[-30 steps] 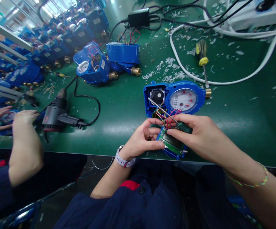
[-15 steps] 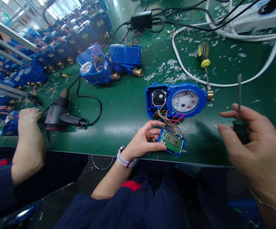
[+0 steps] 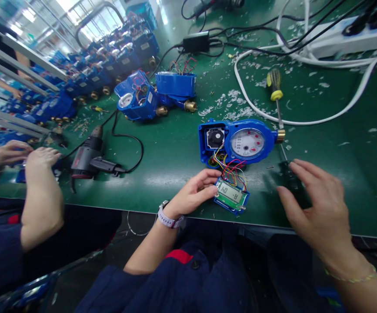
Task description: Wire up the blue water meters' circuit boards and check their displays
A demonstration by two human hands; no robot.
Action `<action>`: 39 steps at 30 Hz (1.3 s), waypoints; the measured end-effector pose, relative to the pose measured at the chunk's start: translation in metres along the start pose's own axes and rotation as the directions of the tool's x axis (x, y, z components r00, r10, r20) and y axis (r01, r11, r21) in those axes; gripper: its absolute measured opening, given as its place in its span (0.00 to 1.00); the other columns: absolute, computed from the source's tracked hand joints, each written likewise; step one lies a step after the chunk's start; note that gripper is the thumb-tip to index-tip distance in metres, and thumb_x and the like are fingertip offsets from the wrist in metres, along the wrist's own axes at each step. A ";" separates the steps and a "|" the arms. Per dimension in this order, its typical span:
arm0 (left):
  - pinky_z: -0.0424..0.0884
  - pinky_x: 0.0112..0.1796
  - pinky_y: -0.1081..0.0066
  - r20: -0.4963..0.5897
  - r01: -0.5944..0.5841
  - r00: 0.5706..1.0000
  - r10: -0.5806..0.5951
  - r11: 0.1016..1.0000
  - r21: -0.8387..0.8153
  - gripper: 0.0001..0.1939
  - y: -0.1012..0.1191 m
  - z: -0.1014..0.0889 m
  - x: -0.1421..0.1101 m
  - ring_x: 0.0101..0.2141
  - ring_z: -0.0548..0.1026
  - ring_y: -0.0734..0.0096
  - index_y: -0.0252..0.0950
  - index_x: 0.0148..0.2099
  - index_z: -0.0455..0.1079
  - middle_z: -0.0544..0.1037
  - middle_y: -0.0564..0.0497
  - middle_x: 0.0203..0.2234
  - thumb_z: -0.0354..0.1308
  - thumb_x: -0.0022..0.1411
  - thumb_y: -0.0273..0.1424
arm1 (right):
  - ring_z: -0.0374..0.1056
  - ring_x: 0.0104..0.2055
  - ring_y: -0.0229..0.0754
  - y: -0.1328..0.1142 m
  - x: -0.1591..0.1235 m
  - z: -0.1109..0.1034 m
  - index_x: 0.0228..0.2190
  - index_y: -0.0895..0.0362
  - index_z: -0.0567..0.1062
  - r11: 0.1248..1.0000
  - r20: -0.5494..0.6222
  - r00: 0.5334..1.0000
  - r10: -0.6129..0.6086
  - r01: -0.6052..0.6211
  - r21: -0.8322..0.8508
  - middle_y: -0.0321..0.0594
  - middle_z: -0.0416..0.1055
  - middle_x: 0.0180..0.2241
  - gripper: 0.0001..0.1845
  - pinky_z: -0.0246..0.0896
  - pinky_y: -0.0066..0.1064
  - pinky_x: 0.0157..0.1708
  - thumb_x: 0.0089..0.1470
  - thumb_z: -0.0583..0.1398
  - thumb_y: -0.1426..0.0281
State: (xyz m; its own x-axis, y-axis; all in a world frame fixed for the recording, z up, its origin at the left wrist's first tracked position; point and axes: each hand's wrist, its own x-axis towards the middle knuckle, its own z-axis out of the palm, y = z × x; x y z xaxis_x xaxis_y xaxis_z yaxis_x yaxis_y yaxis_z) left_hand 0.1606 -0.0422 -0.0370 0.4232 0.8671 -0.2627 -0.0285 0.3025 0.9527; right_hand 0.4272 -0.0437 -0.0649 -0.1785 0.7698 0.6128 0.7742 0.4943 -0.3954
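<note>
A blue water meter (image 3: pixel 240 141) lies open on the green table (image 3: pixel 171 143), its dial facing up. Coloured wires (image 3: pixel 230 167) run from it to a small display board (image 3: pixel 232 196) near the table's front edge. My left hand (image 3: pixel 195 191) pinches the left edge of that board. My right hand (image 3: pixel 318 208) is low at the right of the meter, thumb and fingers loosely round the handle of a dark screwdriver (image 3: pixel 293 184). The screwdriver's thin shaft points toward the meter's brass fitting.
A yellow-handled screwdriver (image 3: pixel 275 82) and white cables (image 3: pixel 305 119) lie behind the meter. Two more opened meters (image 3: pixel 139 99) stand at centre left, a corded power driver (image 3: pixel 85 160) beside them. Several meters (image 3: pixel 77 82) line the far left. A co-worker's hands (image 3: pixel 40 157) work at the left.
My right hand left the board with the dark screwdriver, swung right holding it upright, and has now lowered it to the table. My left hand stayed on the board.
</note>
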 end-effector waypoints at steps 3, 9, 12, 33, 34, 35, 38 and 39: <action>0.66 0.38 0.72 -0.094 0.008 0.996 -0.004 0.999 0.039 0.23 0.002 0.002 0.005 0.34 0.72 0.73 0.34 0.46 0.68 0.75 0.49 0.35 0.62 0.58 0.46 | 0.67 0.52 0.54 -0.017 -0.006 0.002 0.58 0.61 0.66 0.985 0.043 0.997 -0.061 0.053 0.166 0.54 0.69 0.50 0.25 0.63 0.46 0.50 0.61 0.59 0.66; 0.59 0.27 0.76 -0.171 0.069 0.985 -0.020 0.956 0.284 0.16 0.014 0.004 0.011 0.23 0.63 0.81 0.32 0.41 0.70 0.68 0.57 0.23 0.63 0.56 0.39 | 0.65 0.53 0.56 -0.034 -0.019 0.017 0.58 0.64 0.63 0.957 0.166 0.978 -0.122 0.072 0.281 0.56 0.68 0.52 0.34 0.62 0.50 0.52 0.61 0.58 0.53; 0.60 0.27 0.77 -0.205 0.105 0.978 -0.023 0.911 0.398 0.13 0.021 0.006 0.012 0.22 0.63 0.81 0.31 0.38 0.71 0.69 0.57 0.21 0.62 0.56 0.37 | 0.65 0.53 0.57 -0.037 -0.020 0.024 0.58 0.67 0.62 0.970 0.198 0.972 -0.129 0.082 0.229 0.57 0.68 0.51 0.37 0.61 0.52 0.52 0.61 0.56 0.50; 0.66 0.29 0.75 -0.306 -0.009 0.936 0.174 0.882 0.472 0.13 0.009 0.021 0.018 0.25 0.71 0.76 0.31 0.32 0.76 0.79 0.50 0.24 0.60 0.59 0.38 | 0.70 0.45 0.53 -0.035 -0.021 0.021 0.54 0.67 0.67 0.961 0.095 0.993 -0.069 0.041 0.274 0.55 0.73 0.44 0.31 0.65 0.46 0.48 0.61 0.59 0.55; 0.66 0.29 0.75 -0.307 -0.009 0.936 0.171 0.885 0.466 0.14 0.008 0.021 0.019 0.25 0.71 0.76 0.31 0.32 0.76 0.79 0.50 0.24 0.60 0.59 0.38 | 0.70 0.45 0.53 -0.035 -0.021 0.021 0.54 0.67 0.67 0.961 0.095 0.993 -0.068 0.040 0.274 0.55 0.73 0.44 0.31 0.65 0.46 0.48 0.61 0.59 0.55; 0.66 0.29 0.75 -0.308 -0.009 0.936 0.169 0.887 0.461 0.14 0.008 0.020 0.019 0.25 0.71 0.76 0.31 0.32 0.76 0.79 0.50 0.24 0.59 0.60 0.38 | 0.70 0.45 0.53 -0.035 -0.020 0.021 0.54 0.67 0.67 0.961 0.094 0.993 -0.068 0.040 0.274 0.55 0.73 0.44 0.31 0.66 0.46 0.48 0.61 0.58 0.55; 0.66 0.29 0.75 -0.306 0.004 0.939 0.155 0.887 0.461 0.14 0.007 0.019 0.020 0.25 0.71 0.76 0.31 0.33 0.76 0.78 0.50 0.24 0.59 0.60 0.38 | 0.71 0.44 0.53 -0.034 -0.021 0.020 0.55 0.65 0.67 0.960 0.091 0.994 -0.060 0.033 0.277 0.54 0.74 0.44 0.31 0.67 0.46 0.47 0.61 0.58 0.54; 0.66 0.30 0.75 -0.302 0.008 0.942 0.149 0.886 0.463 0.15 0.008 0.019 0.019 0.26 0.71 0.76 0.31 0.33 0.77 0.79 0.50 0.25 0.59 0.60 0.39 | 0.71 0.44 0.53 -0.034 -0.021 0.020 0.56 0.65 0.67 0.960 0.093 0.994 -0.055 0.027 0.280 0.53 0.74 0.43 0.31 0.67 0.46 0.47 0.61 0.58 0.54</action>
State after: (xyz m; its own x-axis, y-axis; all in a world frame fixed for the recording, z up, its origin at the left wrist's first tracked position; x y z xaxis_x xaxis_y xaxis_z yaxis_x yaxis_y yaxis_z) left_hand 0.1855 -0.0305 -0.0317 0.1212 0.9809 -0.1519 0.3973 0.0922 0.9130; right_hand 0.3927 -0.0687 -0.0785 -0.2766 0.7753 0.5678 0.5683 0.6084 -0.5539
